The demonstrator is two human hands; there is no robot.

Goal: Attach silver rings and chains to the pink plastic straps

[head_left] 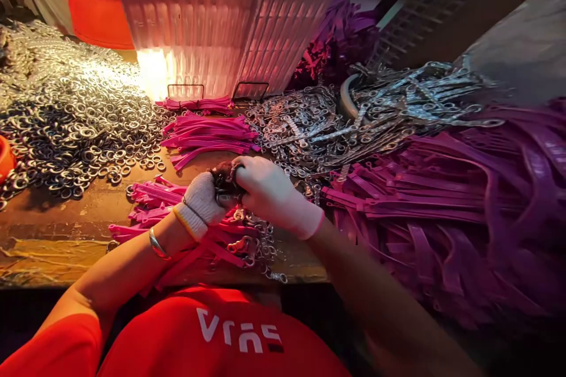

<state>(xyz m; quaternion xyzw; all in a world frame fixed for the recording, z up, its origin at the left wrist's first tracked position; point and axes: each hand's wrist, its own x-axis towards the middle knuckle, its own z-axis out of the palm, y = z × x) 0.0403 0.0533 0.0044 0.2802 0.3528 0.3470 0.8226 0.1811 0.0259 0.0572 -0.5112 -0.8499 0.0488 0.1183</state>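
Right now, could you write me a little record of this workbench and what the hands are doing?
Left hand: gloved, holding a dark item, details unclear
Right hand: gloved, holding the same item
Left side: heap of metal rings
Just beyond hands: pink straps, before a ribbed panel
Under and beside left hand: more pink straps
Right side, far: heap of metal links
Right side, near: pile of purple straps

The left hand (pixel 204 199) and right hand (pixel 270 193) partly cover a dark piece (pixel 224 175), its shape unclear. The ring heap (pixel 84 121) is cut off at the worktop's (pixel 66 218) left end, purple straps (pixel 442 203) at its right.
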